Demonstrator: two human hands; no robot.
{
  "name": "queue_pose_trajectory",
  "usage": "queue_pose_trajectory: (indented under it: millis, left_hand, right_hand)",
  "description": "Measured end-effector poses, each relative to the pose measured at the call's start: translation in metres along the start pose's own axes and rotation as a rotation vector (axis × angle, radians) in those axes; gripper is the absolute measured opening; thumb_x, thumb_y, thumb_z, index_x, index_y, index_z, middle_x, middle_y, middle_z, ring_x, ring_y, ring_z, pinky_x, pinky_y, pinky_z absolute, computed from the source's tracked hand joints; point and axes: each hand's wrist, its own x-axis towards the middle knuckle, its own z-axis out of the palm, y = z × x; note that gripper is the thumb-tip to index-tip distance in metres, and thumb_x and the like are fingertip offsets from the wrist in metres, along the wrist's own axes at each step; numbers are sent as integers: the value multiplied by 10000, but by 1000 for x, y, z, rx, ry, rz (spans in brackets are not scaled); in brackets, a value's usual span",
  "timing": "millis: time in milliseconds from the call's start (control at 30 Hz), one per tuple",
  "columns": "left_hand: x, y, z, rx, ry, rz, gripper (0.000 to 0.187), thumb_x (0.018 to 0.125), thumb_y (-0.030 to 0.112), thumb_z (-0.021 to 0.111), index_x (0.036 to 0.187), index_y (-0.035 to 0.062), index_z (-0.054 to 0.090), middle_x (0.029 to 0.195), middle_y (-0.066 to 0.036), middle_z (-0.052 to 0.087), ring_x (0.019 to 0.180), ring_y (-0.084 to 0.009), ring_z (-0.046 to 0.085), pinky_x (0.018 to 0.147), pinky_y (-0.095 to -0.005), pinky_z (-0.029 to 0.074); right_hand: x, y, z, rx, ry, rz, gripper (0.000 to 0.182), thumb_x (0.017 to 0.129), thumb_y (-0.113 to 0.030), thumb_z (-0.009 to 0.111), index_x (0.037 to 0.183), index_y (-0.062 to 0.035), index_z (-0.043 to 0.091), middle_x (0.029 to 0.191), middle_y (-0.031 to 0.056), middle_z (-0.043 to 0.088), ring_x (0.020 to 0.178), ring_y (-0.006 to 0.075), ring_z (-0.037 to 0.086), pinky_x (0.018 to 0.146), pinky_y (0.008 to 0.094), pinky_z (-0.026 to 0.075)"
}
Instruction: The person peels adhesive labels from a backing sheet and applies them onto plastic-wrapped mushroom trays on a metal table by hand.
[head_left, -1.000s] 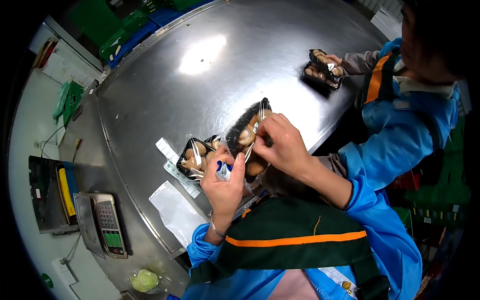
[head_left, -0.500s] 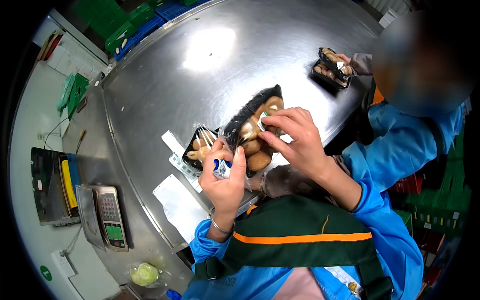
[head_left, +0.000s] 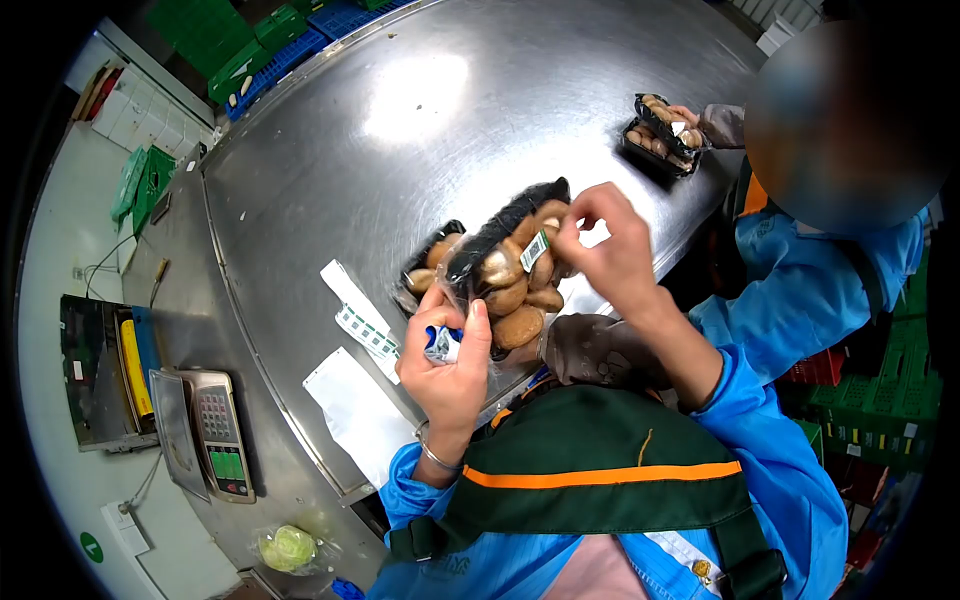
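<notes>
My left hand (head_left: 447, 375) is closed round the lower left end of a black tray of brown mushrooms (head_left: 505, 290) under clear film, holding it tilted above the table. A small blue-and-white object (head_left: 442, 345), possibly a label roll, is tucked in the same hand. On the film sits a white label with a green edge (head_left: 534, 251). My right hand (head_left: 615, 245) is at the tray's right edge with bent fingers close together; what they hold, if anything, is not visible. Behind the held tray, partly covered by it, another mushroom tray (head_left: 425, 260) rests on the metal table.
A co-worker's hand (head_left: 685, 117) touches stacked mushroom trays (head_left: 655, 147) at the upper right. Below my right forearm shows a dark patterned sleeve (head_left: 595, 352). Label strips (head_left: 365, 325) and white paper (head_left: 355, 405) lie left of my hands, near a scale (head_left: 222, 435) and wrapped lettuce (head_left: 288, 549).
My right fingers have come off the label, now lying on the film, and moved right and slightly up. The tray behind has shifted up and right.
</notes>
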Motion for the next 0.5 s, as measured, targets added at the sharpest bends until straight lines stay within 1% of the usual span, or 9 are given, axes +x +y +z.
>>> queue_pose_trajectory:
  millis: [33,100,133,167,200,333,433,500]
  left_hand:
    - [0,1,0,-49,-7,-40,159,759,31,688,770,-15,537,1062,-263,593,814,-125,568,700,-243,456]
    - [2,-2,1,-52,2,-14,150,768,28,681,770,-11,536,1064,-249,597,795,-116,563,687,-235,454]
    - [4,-2,3,-60,8,9,146,772,28,677,769,-8,536,1063,-239,601,784,-112,561,680,-231,453]
    - [4,-1,3,-46,2,-19,149,771,32,680,770,-8,537,1060,-232,604,785,-114,563,684,-232,454]
    - [5,0,3,-33,-5,-44,152,770,36,684,770,-7,538,1056,-224,608,786,-116,564,688,-234,455]
    - [7,-6,4,35,-28,-12,160,760,45,699,770,-4,547,991,-201,632,777,-109,571,686,-234,459]
    - [7,-7,6,38,-30,2,161,755,43,703,768,-2,549,969,-212,637,799,-116,578,711,-241,458]
    - [5,-2,9,25,-30,-16,159,754,41,702,765,-1,549,974,-226,634,817,-127,583,733,-250,458]
  right_hand:
    - [1,0,-8,20,0,110,98,693,-22,636,744,-29,552,733,71,551,662,226,529,589,302,422]
    - [-2,-16,-19,96,-117,25,129,700,-50,657,811,-36,593,793,73,585,717,222,548,662,297,429]
    - [-6,-24,-18,80,-141,-36,154,704,-65,669,845,-45,609,811,68,594,739,218,551,698,304,422]
    - [-9,-31,-16,63,-162,-98,181,709,-80,681,878,-55,624,828,63,603,761,215,554,733,311,415]
    - [-10,-33,-13,8,-128,-152,188,702,-76,697,882,-67,642,818,45,603,784,209,552,770,323,398]
    - [-13,-21,-5,-61,-108,-244,173,687,-55,707,853,-70,659,817,32,606,771,198,552,744,314,400]
    - [-11,-21,-4,-33,-81,-242,166,672,-24,705,821,-46,635,772,51,590,726,207,538,728,321,402]
    - [-9,-25,-6,-56,-99,-241,154,662,-8,692,784,-43,605,748,48,577,715,210,534,715,313,405]
